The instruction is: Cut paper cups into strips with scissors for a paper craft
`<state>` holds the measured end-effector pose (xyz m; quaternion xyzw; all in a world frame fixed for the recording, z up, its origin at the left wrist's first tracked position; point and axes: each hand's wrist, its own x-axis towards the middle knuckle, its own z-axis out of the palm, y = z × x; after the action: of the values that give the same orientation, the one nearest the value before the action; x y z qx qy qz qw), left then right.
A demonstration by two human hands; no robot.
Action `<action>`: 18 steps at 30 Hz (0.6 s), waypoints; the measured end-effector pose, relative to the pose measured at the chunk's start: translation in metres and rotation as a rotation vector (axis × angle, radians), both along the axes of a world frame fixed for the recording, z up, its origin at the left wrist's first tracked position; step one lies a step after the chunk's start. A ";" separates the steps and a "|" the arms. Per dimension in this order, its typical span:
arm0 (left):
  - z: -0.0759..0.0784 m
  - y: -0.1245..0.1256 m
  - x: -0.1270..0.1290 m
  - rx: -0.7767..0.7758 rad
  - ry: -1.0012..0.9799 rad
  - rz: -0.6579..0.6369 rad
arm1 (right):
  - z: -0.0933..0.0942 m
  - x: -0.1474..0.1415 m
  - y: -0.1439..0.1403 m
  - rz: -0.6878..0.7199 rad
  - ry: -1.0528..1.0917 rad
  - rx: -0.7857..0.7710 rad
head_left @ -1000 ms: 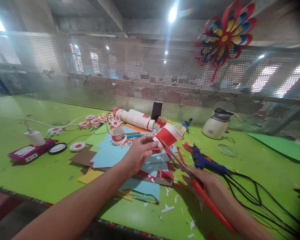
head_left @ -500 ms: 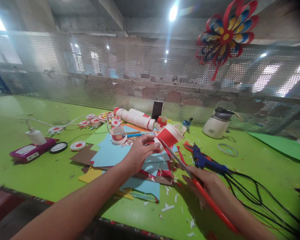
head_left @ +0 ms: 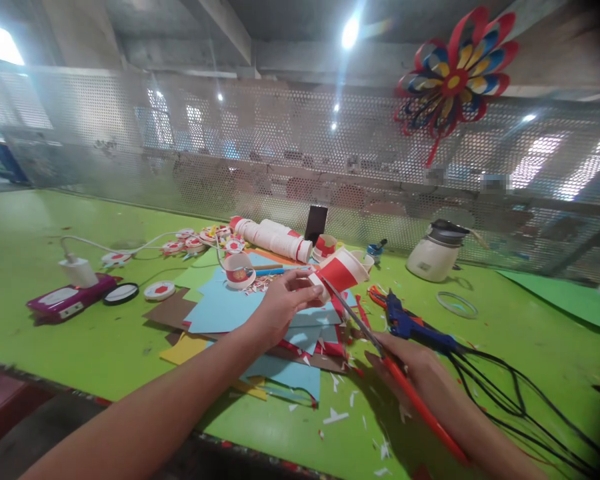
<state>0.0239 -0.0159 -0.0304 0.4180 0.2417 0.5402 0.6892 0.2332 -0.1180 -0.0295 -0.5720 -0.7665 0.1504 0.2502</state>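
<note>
My left hand (head_left: 280, 305) pinches the base of a red and white paper cup (head_left: 341, 271), held sideways above a pile of coloured paper sheets (head_left: 240, 308). My right hand (head_left: 414, 365) grips red-handled scissors (head_left: 375, 347). Their blades point up and left, with the tips touching the cup's side near its base.
A blue glue gun (head_left: 410, 323) with black cables (head_left: 505, 393) lies right of my right hand. A stack of paper cups (head_left: 273, 238), a cut cup ring (head_left: 239, 272), round cut-outs (head_left: 159, 290), a purple device (head_left: 65, 300) and a white pot (head_left: 437, 252) stand on the green table (head_left: 80, 347). A paper pinwheel (head_left: 455, 73) hangs above.
Both hands keep their hold on the cup and scissors. The view has shifted slightly; the scissor tips stay at the cup.
</note>
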 end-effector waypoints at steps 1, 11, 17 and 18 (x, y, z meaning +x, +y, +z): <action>0.000 0.000 0.000 0.014 0.023 0.010 | 0.001 0.000 0.000 0.002 -0.001 0.000; 0.000 -0.002 0.002 0.075 0.131 0.033 | 0.004 0.000 -0.004 -0.046 -0.070 -0.011; 0.001 -0.003 0.001 0.072 0.096 0.033 | 0.001 0.001 -0.003 -0.049 -0.063 0.037; 0.001 -0.003 0.001 0.077 0.093 0.036 | 0.000 0.002 -0.003 -0.045 -0.056 0.034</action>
<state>0.0253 -0.0193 -0.0298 0.4644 0.2598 0.5415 0.6509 0.2348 -0.1207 -0.0297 -0.5888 -0.7626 0.1154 0.2417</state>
